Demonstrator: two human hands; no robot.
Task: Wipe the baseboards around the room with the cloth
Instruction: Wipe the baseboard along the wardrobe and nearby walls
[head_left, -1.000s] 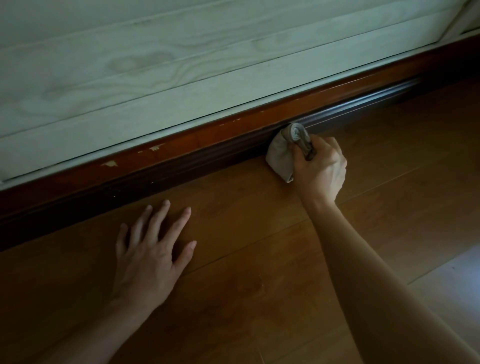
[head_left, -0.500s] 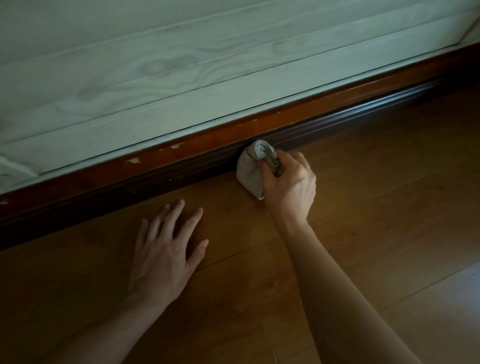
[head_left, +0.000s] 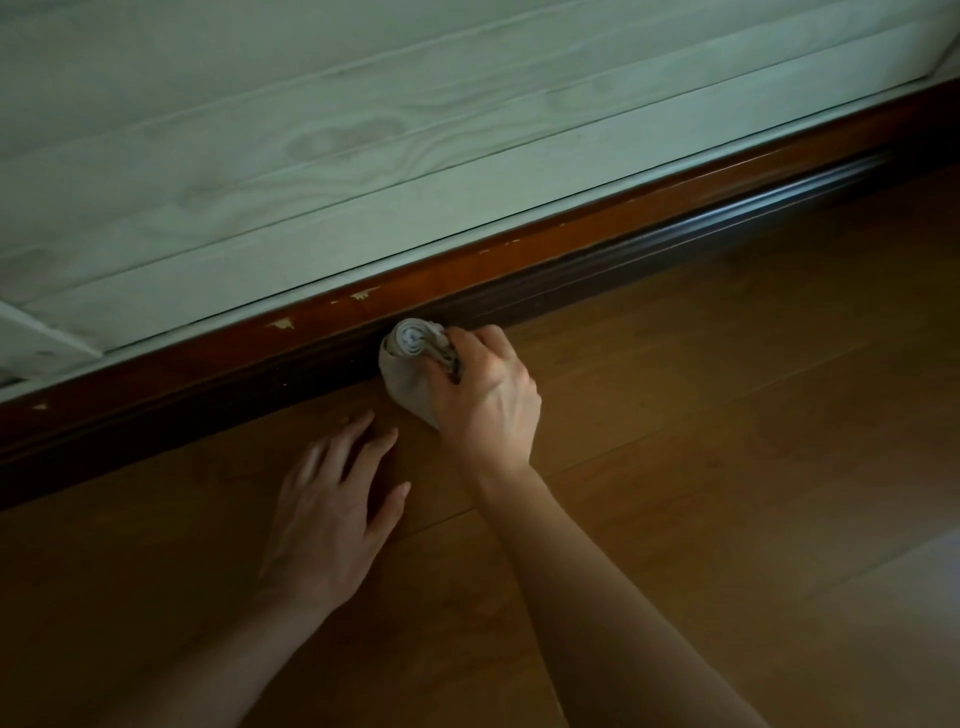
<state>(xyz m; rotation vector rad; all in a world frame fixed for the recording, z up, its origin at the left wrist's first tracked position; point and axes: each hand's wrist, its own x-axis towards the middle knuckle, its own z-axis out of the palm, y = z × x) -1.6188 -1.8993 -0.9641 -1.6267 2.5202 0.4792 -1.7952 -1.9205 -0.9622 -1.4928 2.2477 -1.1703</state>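
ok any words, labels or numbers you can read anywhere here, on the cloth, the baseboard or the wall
None: no readable text in this view.
The cloth gripped by the right hand shows only rolled folds at its end, no label.
The baseboard carries pale chipped spots, not letters.
The wall boards and floor show only wood grain.

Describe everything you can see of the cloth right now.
The cloth is a grey-beige fabric wad, bunched rather than spread. Its upper end is rolled into a tight swirl showing paler layers; below that it forms a smooth rounded pouch. The right hand grips it from the right side, fingers curled round the bundle. It is pressed against the dark lower moulding of the baseboard, down by the wooden floor; whether it touches the floor I cannot tell.
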